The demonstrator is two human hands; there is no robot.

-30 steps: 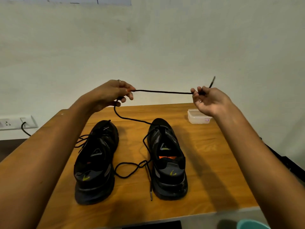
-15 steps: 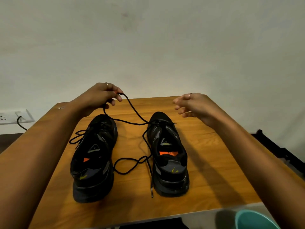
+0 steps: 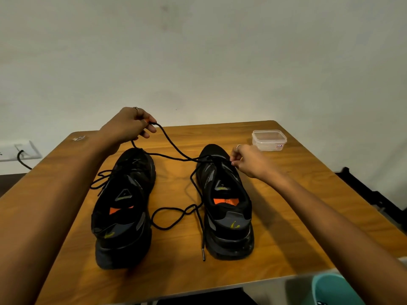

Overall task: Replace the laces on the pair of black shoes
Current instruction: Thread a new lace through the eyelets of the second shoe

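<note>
Two black shoes stand heels toward me on the wooden table [image 3: 286, 216]. The left shoe [image 3: 123, 205] has loose laces spilling off its left side. A black lace [image 3: 174, 146] runs from the right shoe [image 3: 224, 201] up to my left hand [image 3: 130, 126], which pinches it above the left shoe's toe. The lace's other end loops on the table between the shoes, its metal tip near the right heel. My right hand [image 3: 248, 161] sits at the right shoe's front eyelets, fingertips pinched at the lace there.
A clear plastic lidded box [image 3: 269, 140] stands at the table's back right. A wall socket with a black cable [image 3: 21, 150] is at the left. A teal container [image 3: 334, 289] shows below the table's front right edge. A black object lies on the floor at right.
My right hand has let go of the lace end and dropped to the right shoe's front eyelets. My left hand has lowered, still pinching the lace, which now hangs slack.
</note>
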